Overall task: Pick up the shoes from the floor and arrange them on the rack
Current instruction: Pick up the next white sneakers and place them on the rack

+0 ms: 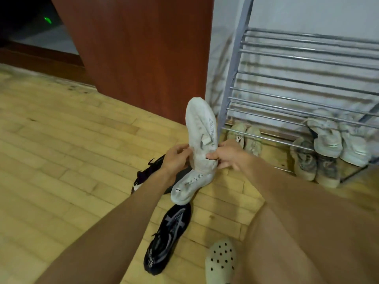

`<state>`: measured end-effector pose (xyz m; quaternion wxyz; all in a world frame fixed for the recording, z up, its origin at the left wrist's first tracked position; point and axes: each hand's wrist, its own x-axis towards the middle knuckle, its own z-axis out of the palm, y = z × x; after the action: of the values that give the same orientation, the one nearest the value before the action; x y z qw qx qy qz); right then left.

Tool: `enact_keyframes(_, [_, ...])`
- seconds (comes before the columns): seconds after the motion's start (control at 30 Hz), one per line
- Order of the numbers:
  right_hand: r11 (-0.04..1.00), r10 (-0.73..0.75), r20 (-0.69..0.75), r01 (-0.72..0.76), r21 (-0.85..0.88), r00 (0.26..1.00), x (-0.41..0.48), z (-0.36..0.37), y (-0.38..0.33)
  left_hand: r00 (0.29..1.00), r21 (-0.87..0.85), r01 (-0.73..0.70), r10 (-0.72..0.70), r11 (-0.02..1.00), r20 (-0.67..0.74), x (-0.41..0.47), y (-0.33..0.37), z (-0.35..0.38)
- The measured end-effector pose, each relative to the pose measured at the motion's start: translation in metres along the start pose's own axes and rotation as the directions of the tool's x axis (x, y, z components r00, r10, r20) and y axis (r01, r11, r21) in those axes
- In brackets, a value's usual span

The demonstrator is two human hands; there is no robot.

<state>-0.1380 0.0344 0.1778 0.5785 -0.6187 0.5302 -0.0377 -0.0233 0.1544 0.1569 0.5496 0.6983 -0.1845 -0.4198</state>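
My left hand [176, 158] and my right hand [227, 153] both grip a white sneaker [202, 128] held upright, toe up, in front of the metal shoe rack [303, 83]. A second white sneaker [189, 186] hangs just below it, toe down toward the floor; which hand holds it is hidden. On the wooden floor lie a black sneaker [165, 238] near me and another black shoe [146, 173] partly behind my left wrist. The rack's bottom tier holds a beige pair [246, 138], a grey pair [313, 167] and a pale pair [338, 140].
A cream perforated clog [220, 261] is at the bottom edge. A red-brown wooden panel [139, 54] stands left of the rack against the white wall. The rack's upper tiers [307, 58] are bare bars. Wooden floor [61, 150] spreads to the left.
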Motion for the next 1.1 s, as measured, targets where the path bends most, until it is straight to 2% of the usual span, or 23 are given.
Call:
enact_keyframes(0.1, [0.984, 0.089, -0.014, -0.086, 0.153, 0.996, 0.026, 0.006, 0.020, 0.990, 0.107, 0.139, -0.137, 0.985, -0.026, 0.032, -0.036, -0.005])
enact_keyframes(0.2, [0.969, 0.171, -0.055, -0.158, 0.188, 0.984, 0.047, 0.013, 0.041, 0.975, 0.354, 0.208, -0.223, 0.912, 0.003, 0.060, -0.079, -0.010])
enact_keyframes(0.27, [0.972, 0.208, -0.089, -0.195, 0.132, 0.974, 0.056, 0.014, 0.062, 0.965, 0.535, 0.238, -0.258, 0.811, -0.038, 0.074, -0.105, -0.013])
enact_keyframes(0.37, [0.971, 0.184, -0.104, -0.197, -0.138, 0.977, 0.063, 0.008, 0.096, 0.947, 0.620, 0.299, -0.303, 0.726, -0.102, 0.086, -0.131, -0.013])
enact_keyframes(0.43, [0.947, 0.196, -0.085, -0.211, -0.241, 0.977, 0.066, 0.001, 0.109, 0.952, 0.763, 0.272, -0.281, 0.587, -0.124, 0.092, -0.144, -0.008])
enact_keyframes(0.5, [0.935, 0.219, -0.054, -0.225, -0.273, 0.974, 0.072, -0.003, 0.115, 0.966, 0.910, 0.192, -0.235, 0.368, -0.109, 0.094, -0.154, 0.001])
enact_keyframes(0.53, [0.935, 0.230, -0.035, -0.231, -0.268, 0.973, 0.076, -0.004, 0.116, 0.972, 0.943, 0.158, -0.213, 0.292, -0.097, 0.095, -0.160, 0.006])
enact_keyframes(0.57, [0.939, 0.238, -0.020, -0.236, -0.251, 0.971, 0.079, -0.005, 0.117, 0.974, 0.952, 0.154, -0.203, 0.265, -0.102, 0.095, -0.164, 0.013])
enact_keyframes(0.67, [0.952, 0.258, -0.011, -0.256, -0.165, 0.966, 0.086, -0.007, 0.123, 0.986, 0.934, 0.156, -0.108, 0.323, -0.127, 0.093, -0.176, 0.027])
enact_keyframes(0.8, [0.951, 0.308, -0.011, -0.308, -0.036, 0.951, 0.088, -0.010, 0.133, 1.000, 0.924, 0.012, 0.008, 0.382, -0.017, 0.092, -0.182, 0.028])
enact_keyframes(0.83, [0.947, 0.322, -0.009, -0.322, -0.013, 0.947, 0.087, -0.010, 0.136, 0.998, 0.918, 0.049, 0.006, 0.393, -0.056, 0.092, -0.181, 0.024])
enact_keyframes(0.93, [0.938, 0.343, -0.013, -0.344, -0.038, 0.939, 0.084, -0.014, 0.146, 0.960, 0.870, 0.275, -0.072, 0.409, -0.270, 0.097, -0.184, 0.009])
enact_keyframes(1.1, [0.929, 0.358, -0.045, -0.361, -0.082, 0.933, 0.076, -0.025, 0.156, 0.914, 0.783, 0.403, -0.175, 0.474, -0.365, 0.106, -0.186, 0.008])
